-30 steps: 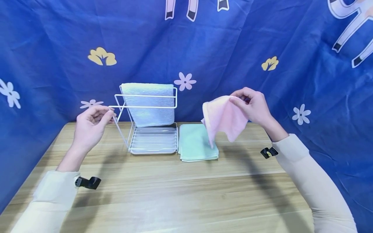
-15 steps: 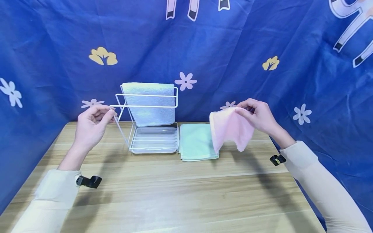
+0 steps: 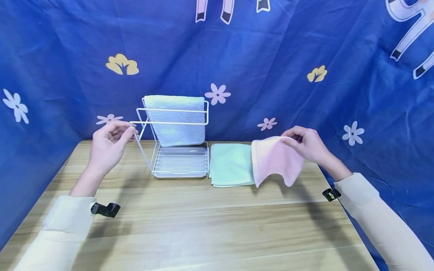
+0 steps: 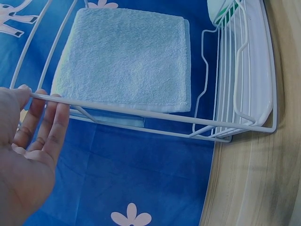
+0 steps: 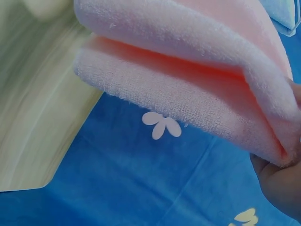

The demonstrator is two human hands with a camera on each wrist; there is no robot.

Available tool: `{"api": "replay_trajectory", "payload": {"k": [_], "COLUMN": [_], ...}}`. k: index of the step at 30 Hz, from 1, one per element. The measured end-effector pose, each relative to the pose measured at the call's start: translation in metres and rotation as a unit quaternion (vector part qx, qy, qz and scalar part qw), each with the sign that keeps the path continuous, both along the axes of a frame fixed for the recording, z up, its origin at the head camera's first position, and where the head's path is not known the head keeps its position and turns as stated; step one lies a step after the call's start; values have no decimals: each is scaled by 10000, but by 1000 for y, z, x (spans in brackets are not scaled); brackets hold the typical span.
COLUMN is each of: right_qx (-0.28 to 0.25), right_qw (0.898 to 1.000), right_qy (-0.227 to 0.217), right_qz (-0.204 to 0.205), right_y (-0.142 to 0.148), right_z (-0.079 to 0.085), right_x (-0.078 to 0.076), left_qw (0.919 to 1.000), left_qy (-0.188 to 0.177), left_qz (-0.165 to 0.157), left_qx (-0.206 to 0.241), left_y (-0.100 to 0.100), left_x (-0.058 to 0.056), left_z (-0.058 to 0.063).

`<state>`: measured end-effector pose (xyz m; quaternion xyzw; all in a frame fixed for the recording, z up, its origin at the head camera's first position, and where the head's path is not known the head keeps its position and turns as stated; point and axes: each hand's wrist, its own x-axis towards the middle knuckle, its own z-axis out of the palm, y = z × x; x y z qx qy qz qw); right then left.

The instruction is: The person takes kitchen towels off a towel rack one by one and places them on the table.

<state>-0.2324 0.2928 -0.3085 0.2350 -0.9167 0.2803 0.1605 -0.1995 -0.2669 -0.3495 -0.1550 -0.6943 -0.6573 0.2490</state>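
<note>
My left hand pinches the front left corner of a white wire rack, thumb on one side of the bar and fingers on the other, as the left wrist view also shows. Over the rack's back bar hangs a folded light blue towel. From my right hand droops a folded pink towel, pinched at its top edge; its lower corners hang loose. In the right wrist view the pink towel sags apart between its layers. Beside the rack, a folded mint green towel lies flat, touching or nearly touching the pink one.
A pale tray sits under the rack's bottom wires. All of this stands toward the back of a wooden table. Behind and at both sides hangs a blue patterned curtain.
My right hand has come down and to the right with the pink towel, from above the green towel to its right side. The left hand keeps its grip on the rack.
</note>
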Motion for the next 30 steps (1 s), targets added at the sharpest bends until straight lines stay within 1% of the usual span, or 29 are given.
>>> {"api": "replay_trajectory", "payload": {"k": [5,10,13,20,26,28,30], "right_qx": [86,129,151,314,400,413,413], "right_qw": [9998,9992,9989,9982,9972,9964,9954], "right_qy": [-152,-379,-432,-497,-628,-735,-856], "right_qz": [0,-63,-45,-63,56,89,109], "right_y": [9,17,21,29,35,37,37], "right_z": [-4,-7,-8,-9,-9,-9,-10], "right_x": [5,12,16,23,30,34,38], "left_qw": [9999,10000,10000,9997,9999,9998,9992], "left_qy": [38,54,45,8,0,-16,-39], "left_qz": [-56,-36,-37,160,80,145,269], "left_qx": [87,48,42,-200,-69,-135,-303], "left_y": [1,1,0,0,0,0,0], "left_x": [0,0,0,-1,-1,-1,0], "left_z": [0,1,1,1,1,1,1]}}
